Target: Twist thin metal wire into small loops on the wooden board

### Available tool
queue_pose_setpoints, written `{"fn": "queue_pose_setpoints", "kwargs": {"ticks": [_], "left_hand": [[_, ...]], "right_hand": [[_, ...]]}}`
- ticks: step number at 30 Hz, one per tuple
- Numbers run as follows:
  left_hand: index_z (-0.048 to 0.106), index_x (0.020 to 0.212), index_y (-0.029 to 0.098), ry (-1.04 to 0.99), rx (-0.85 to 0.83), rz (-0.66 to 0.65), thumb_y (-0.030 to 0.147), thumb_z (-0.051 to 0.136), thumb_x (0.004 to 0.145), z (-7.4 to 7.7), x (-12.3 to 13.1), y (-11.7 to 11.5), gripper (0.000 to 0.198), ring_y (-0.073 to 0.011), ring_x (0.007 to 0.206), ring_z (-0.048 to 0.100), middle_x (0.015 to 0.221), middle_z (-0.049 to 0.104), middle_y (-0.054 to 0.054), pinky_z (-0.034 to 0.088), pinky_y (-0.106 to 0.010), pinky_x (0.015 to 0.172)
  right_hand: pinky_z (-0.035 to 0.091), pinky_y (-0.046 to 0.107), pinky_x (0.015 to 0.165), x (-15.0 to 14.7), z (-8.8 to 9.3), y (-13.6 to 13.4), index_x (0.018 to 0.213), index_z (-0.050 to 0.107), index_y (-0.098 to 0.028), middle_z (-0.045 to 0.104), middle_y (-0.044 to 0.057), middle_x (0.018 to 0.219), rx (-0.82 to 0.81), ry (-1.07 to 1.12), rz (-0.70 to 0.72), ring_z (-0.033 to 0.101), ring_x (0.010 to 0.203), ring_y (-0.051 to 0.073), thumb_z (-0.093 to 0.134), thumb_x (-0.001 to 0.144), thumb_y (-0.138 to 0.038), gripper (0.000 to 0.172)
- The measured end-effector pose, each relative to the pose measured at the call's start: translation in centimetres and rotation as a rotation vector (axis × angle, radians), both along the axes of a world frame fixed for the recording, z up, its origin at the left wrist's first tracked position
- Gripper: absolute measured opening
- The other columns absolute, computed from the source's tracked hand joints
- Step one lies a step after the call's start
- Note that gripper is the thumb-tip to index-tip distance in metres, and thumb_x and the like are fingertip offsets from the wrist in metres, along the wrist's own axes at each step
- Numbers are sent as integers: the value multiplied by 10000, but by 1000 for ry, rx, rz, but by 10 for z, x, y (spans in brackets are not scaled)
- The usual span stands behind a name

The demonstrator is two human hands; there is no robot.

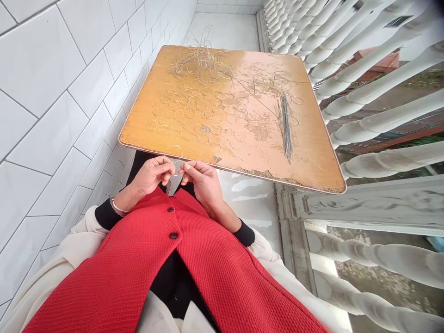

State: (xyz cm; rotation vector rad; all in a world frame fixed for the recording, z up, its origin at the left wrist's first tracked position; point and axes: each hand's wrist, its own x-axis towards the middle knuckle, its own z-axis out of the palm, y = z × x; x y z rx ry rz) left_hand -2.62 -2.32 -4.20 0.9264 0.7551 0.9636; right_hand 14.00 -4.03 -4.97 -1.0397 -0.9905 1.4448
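This is a narrow balcony of a home. A white subway-tiled wall [52, 115] runs along the left, and a white balustrade [364, 83] of turned concrete balusters runs along the right, with a brick building [376, 64] beyond. A worn wooden desk [305, 157] with wire rings [176, 115] stands on the pale floor [248, 203].

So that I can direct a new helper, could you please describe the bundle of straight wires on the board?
On the worn orange tabletop, look toward the white balustrade side. The bundle of straight wires lies there; unlike the round wire rings to its left, its strands run straight, tightly gathered.
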Motion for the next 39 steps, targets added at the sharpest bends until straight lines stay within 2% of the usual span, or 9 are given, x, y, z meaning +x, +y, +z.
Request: {"fn": "queue_pose_setpoints", "kwargs": {"ticks": [7, 12, 16, 20, 26, 32, 35, 39], "left_hand": [[590, 775, 143, -18, -21, -15, 458, 756, 769, 3, -3, 1, 356, -46, 468, 499, 691, 623, 9, 368, -172, 416], [586, 748, 143, 25, -18, 59, 380, 768, 754, 4, -1, 2, 299, -28, 439, 471, 662, 607, 28, 344, -165, 410], [590, 721, 141, 66, -17, 106, 348, 764, 746, 5, 3, 0, 272, -22, 424, 449, 623, 588, 34, 306, -158, 391], [598, 705, 140, 116, -13, 142, 348, 769, 741, 5, 7, -1, 272, -8, 397, 390, 576, 550, 48, 247, -155, 372], [646, 712, 131, 117, -16, 172, 341, 784, 720, 4, 8, -1, 251, -6, 402, 375, 568, 540, 43, 228, -160, 370], [679, 706, 123, 120, -51, 182, 342, 783, 713, 7, 8, -2, 242, -8, 408, 358, 552, 517, 41, 216, -166, 377], [669, 689, 127, 105, -57, 180, 350, 781, 709, 9, 8, -2, 250, -12, 410, 367, 557, 526, 35, 229, -167, 379], [671, 692, 132, 127, -44, 147, 382, 762, 730, 8, 6, -2, 268, -26, 424, 403, 571, 540, 23, 263, -171, 385]], "right_hand": [[478, 245, 542, 2, 1, -1, 694, 700, -200, 688, 5, 679, -23, -51, 14, 547, 504, 90, 763, 730, -424, 235], [456, 257, 567, 5, 1, -1, 659, 688, -195, 640, -11, 579, 64, -222, 0, 549, 499, 99, 704, 745, -322, 154], [434, 264, 546, 7, 3, 0, 640, 669, -194, 633, -8, 585, 141, -391, 6, 557, 511, 114, 652, 756, -294, 155], [439, 268, 548, 6, 2, 1, 630, 659, -200, 631, -11, 586, 186, -456, 21, 555, 515, 119, 617, 756, -264, 148], [462, 266, 550, 6, -1, 2, 674, 661, -199, 657, -1, 627, 151, -424, 60, 585, 535, 128, 647, 766, -324, 155], [493, 259, 565, 5, 0, 1, 733, 692, -200, 684, 9, 695, 121, -313, 54, 581, 551, 113, 721, 760, -431, 234], [494, 261, 569, 4, 1, -1, 828, 718, -203, 696, 7, 727, 129, -281, 11, 582, 553, 110, 719, 766, -410, 215], [486, 268, 570, 2, 1, -2, 867, 738, -205, 709, 13, 743, 183, -368, -37, 578, 548, 113, 681, 786, -343, 170]]}}
